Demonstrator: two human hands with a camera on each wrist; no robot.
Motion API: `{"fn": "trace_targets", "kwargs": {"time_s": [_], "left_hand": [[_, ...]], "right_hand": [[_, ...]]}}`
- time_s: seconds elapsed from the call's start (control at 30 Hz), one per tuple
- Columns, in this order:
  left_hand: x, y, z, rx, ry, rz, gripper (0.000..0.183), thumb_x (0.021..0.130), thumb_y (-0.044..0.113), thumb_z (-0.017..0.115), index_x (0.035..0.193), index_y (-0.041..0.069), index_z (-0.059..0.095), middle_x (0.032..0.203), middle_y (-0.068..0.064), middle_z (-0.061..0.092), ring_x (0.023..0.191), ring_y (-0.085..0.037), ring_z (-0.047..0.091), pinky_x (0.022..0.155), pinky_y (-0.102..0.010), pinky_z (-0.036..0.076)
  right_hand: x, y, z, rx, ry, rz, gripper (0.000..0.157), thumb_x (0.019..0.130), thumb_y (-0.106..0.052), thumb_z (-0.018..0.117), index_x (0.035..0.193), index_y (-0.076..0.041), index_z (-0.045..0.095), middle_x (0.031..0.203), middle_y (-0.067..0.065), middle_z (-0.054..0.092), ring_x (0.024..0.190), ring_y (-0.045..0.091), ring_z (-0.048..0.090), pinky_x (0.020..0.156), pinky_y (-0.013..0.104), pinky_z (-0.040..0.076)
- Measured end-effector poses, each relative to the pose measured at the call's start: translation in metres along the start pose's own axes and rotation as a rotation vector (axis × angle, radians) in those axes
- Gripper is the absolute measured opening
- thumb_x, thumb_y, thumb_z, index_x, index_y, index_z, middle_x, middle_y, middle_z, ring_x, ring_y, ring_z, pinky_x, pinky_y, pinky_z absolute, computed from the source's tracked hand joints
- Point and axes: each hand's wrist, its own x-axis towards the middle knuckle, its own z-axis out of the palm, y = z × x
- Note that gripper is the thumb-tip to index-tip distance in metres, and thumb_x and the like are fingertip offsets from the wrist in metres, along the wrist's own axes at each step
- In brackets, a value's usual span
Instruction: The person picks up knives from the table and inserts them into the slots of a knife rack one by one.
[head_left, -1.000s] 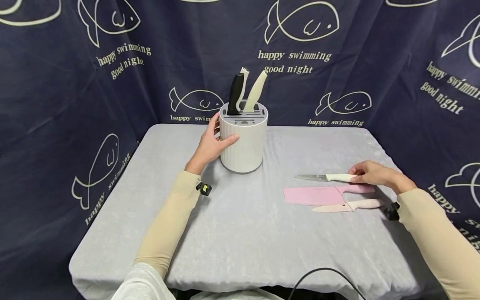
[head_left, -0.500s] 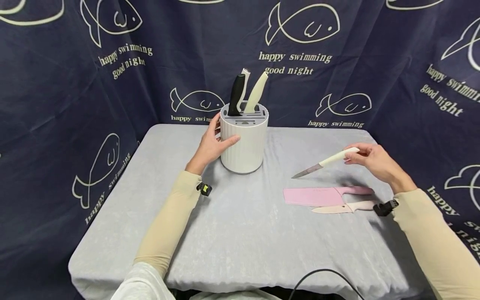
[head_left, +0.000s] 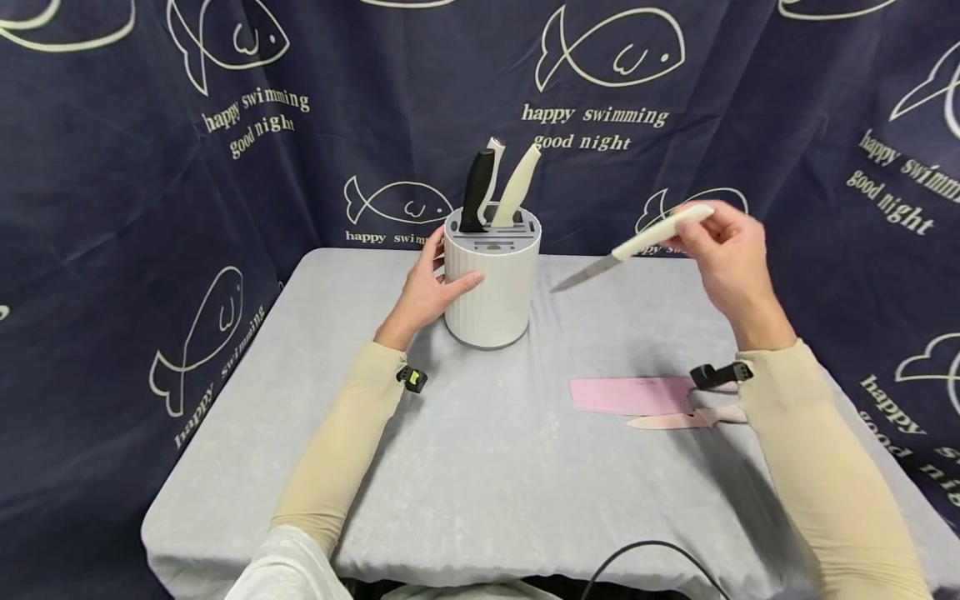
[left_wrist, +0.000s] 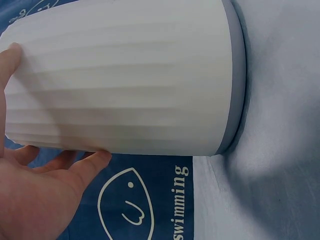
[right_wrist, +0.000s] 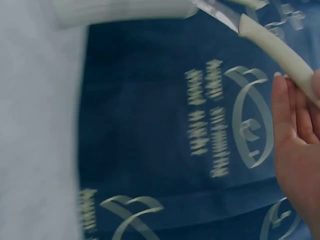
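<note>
Knife (head_left: 634, 245) in right hand (head_left: 726, 257): axis slanted, tip down-left toward block (head_left: 501, 293).

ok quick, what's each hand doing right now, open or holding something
Left hand: holding the side of the white knife block.
Right hand: holding a cream-handled paring knife above the table.

White knife block (head_left: 491, 296) with grey top (head_left: 468, 237); at its twelve o'clock, black, white and cream handles (head_left: 477, 190). At three, cream-handled knife (head_left: 651, 237); at four, pink cleaver (head_left: 632, 395), paler pink knife (head_left: 667, 422). Navy backdrop (head_left: 442, 100), cream fish print (head_left: 628, 60); grey desk (head_left: 480, 492).
</note>
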Motion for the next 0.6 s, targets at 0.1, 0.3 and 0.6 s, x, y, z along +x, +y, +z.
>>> {"fn": "trace_targets", "kwargs": {"time_s": [0.1,0.3,0.6], "left_hand": [[0.001,0.0,0.0,0.001,-0.004,-0.005,0.1,0.089,0.045,0.081,0.165,0.034,0.018,0.164,-0.009,0.033,0.148,-0.029,0.038,0.119,-0.051,0.037],[0.001,0.002,-0.001,0.007,0.002,-0.004,0.1,0.089,0.045,0.081,0.166,0.033,0.018,0.164,-0.01,0.033,0.148,-0.03,0.039,0.119,-0.052,0.037],[-0.002,0.005,0.0,0.021,0.006,-0.011,0.102,0.088,0.047,0.082,0.166,0.033,0.018,0.162,-0.009,0.036,0.146,-0.029,0.041,0.117,-0.049,0.04]], "right_hand": [[0.016,-0.018,0.025,0.059,0.074,-0.068,0.023,0.093,0.01,0.069,0.11,0.024,0.063,0.092,0.018,0.073,0.082,0.023,0.074,0.078,0.031,0.063],[0.044,-0.034,0.063,0.03,0.127,-0.126,0.022,0.091,0.006,0.074,0.108,0.018,0.068,0.092,0.019,0.071,0.081,0.023,0.071,0.077,0.03,0.063],[0.066,-0.025,0.092,-0.132,0.045,-0.11,0.016,0.094,0.002,0.072,0.11,0.006,0.074,0.1,0.015,0.07,0.087,0.02,0.071,0.081,0.027,0.061]]}}
